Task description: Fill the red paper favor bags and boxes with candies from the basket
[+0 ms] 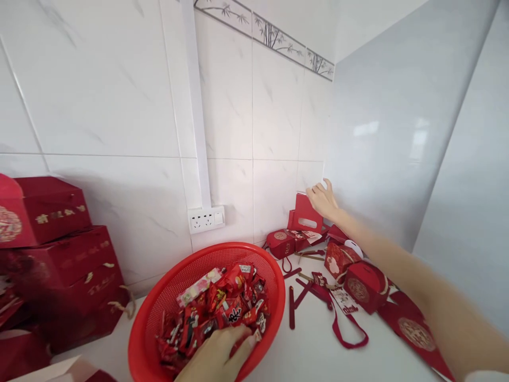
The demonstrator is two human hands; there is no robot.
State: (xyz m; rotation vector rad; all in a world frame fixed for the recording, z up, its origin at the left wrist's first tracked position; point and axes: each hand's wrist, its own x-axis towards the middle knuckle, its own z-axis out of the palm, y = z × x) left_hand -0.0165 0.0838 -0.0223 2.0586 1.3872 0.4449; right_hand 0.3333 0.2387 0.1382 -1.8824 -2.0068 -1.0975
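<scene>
A red plastic basket full of red-wrapped candies stands in front of me. My left hand is low inside it, palm down, thumb apart from the bent fingers. Its fingertips rest among the candies and are partly hidden. Far to the right, my right hand is stretched out to the back corner. Its fingers are apart at the top edge of an upright red cardboard piece with a handle slot; whether they press on it is hard to see.
Dark red gift boxes are stacked at the left. Several small red boxes, a ribbon and narrow red strips lie on the white table at the right. A wall socket is behind the basket.
</scene>
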